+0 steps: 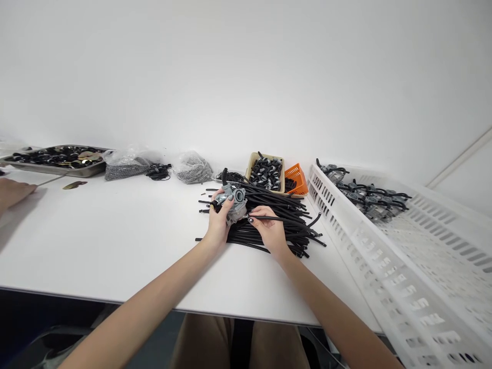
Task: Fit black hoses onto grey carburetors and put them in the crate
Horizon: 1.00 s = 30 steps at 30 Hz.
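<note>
My left hand [220, 218] is closed around a grey metal carburetor [235, 201], its round bore facing right and toward me. A black rubber hose [269, 218] is pinched between the fingers of my right hand [269, 228]. The hose's near end meets the lower right side of the carburetor, and its free end points right. Whether it is seated on the fitting is hidden by my fingertips. Under and behind both hands lies a loose pile of black hoses [292, 207] on the white table [115, 246].
A white perforated crate [357, 241] at right holds several carburetors [374, 197]. Behind the hoses stand a cream bin [251, 159] of clamps and an orange basket [302, 179]. Bags of small parts [194, 168] and a metal tray [88, 170] lie left. Another person's hand [15, 193] is at far left.
</note>
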Available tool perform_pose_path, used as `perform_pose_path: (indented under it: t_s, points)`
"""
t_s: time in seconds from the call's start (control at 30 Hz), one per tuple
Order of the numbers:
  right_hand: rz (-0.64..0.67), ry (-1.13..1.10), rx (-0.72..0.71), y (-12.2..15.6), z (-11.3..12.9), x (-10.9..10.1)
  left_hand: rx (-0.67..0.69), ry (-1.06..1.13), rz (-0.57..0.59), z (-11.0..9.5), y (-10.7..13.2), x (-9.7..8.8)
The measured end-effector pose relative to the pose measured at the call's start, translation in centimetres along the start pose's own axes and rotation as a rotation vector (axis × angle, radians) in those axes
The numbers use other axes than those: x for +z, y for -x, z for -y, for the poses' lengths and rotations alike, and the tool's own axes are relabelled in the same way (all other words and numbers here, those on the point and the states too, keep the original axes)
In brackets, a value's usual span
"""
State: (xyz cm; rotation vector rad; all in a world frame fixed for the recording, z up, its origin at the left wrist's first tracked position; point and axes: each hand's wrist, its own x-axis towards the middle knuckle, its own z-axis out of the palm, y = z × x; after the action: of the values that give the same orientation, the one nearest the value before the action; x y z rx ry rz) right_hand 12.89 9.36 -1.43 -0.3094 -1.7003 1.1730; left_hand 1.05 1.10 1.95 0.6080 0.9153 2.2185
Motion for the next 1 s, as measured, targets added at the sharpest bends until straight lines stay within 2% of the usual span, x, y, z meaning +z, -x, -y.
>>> perform_pose_path:
  t_s: [0.23, 0.47, 0.77, 1.0]
  points:
    - [0.013, -0.089, 0.046, 0.0, 0.0, 0.0, -0.047, 0.013, -0.052, 0.1, 0.6, 0.4]
    - [0.037, -0.072, -0.036, 0.1, 0.1, -0.2, 0.04, 0.011, -0.042, 0.8, 0.7, 0.2]
    - [0.037, -0.123, -0.072, -0.2, -0.4, 0.1, -0.037, 0.046, -0.097, 0.7, 1.0, 0.5]
    - [-0.011, -0.022, -0.138, 0.5, 0.8, 0.8, 0.077, 0.004, -0.113, 1.1, 0.8, 0.3]
